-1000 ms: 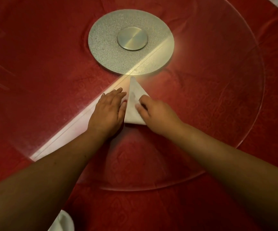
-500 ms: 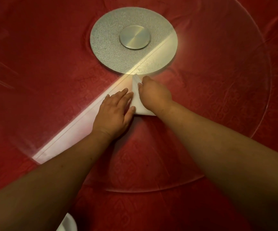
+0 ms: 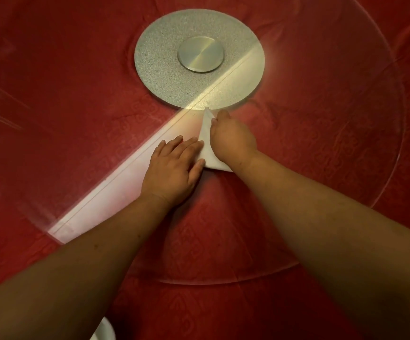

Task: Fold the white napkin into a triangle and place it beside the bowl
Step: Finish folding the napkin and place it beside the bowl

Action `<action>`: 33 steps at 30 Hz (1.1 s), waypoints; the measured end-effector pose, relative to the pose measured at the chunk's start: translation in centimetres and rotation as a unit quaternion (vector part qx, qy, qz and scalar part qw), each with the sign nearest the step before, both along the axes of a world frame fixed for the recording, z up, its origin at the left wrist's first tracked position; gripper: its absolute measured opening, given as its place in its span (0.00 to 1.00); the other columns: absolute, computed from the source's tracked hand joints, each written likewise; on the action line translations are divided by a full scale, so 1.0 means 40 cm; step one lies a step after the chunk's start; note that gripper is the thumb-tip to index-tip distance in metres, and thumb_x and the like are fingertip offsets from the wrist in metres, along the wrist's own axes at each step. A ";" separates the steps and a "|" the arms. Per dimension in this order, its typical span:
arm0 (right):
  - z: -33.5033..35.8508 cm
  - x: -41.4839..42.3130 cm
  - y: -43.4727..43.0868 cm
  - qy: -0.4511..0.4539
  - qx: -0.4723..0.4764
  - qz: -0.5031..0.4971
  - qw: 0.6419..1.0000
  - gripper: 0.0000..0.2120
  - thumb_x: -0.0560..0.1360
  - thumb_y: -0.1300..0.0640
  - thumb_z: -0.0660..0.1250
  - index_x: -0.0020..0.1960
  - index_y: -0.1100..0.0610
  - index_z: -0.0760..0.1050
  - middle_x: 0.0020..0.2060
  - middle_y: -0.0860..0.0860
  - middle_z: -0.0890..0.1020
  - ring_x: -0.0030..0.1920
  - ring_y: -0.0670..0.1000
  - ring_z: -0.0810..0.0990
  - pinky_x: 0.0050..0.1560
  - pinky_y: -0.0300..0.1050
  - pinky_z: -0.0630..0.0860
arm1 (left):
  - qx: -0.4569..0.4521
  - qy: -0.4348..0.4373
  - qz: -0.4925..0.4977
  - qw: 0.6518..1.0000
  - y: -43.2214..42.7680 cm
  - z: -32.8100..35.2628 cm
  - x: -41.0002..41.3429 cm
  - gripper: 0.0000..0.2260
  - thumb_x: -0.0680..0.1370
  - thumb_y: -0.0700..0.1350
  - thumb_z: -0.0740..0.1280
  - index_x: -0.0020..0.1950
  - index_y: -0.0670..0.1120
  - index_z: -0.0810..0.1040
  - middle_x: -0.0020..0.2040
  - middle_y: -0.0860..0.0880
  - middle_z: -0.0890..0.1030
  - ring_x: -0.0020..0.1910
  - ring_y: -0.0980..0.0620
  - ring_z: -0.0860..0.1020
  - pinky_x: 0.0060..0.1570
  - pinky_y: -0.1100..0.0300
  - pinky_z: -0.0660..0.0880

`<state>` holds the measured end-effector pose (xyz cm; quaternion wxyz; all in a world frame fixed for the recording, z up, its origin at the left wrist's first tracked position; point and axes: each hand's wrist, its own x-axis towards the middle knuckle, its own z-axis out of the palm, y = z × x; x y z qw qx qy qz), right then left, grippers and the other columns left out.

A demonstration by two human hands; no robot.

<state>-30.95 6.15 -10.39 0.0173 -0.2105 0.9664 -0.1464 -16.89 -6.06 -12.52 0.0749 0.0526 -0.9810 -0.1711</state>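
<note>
Both hands flat, palms down: left hand [image 3: 174, 165] spread on the white napkin [image 3: 207, 153] edge, right hand [image 3: 232, 138] fingers together pressing its fold. No readable writing.

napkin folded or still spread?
Folded: the white napkin shows a narrow pointed triangle, pressed flat between the left hand and right hand.
</note>
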 end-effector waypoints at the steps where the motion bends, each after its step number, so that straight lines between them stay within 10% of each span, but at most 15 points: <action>1: -0.001 0.001 -0.001 0.003 0.001 -0.003 1.000 0.15 0.85 0.51 0.54 0.60 0.61 0.70 0.46 0.60 0.84 0.45 0.62 0.84 0.36 0.47 0.65 | 0.000 -0.001 0.000 1.000 0.001 0.000 0.000 0.22 0.85 0.59 0.56 0.78 0.54 0.71 0.76 0.52 0.75 0.78 0.46 0.67 0.78 0.43 0.57; 33: 0.005 -0.043 0.001 -0.086 -0.013 -0.001 0.996 0.14 0.85 0.50 0.52 0.60 0.58 0.71 0.49 0.59 0.83 0.49 0.61 0.81 0.41 0.48 0.69 | -0.005 -0.005 -0.001 1.000 0.004 -0.001 0.000 0.23 0.85 0.59 0.55 0.77 0.53 0.72 0.76 0.52 0.75 0.78 0.45 0.66 0.78 0.45 0.56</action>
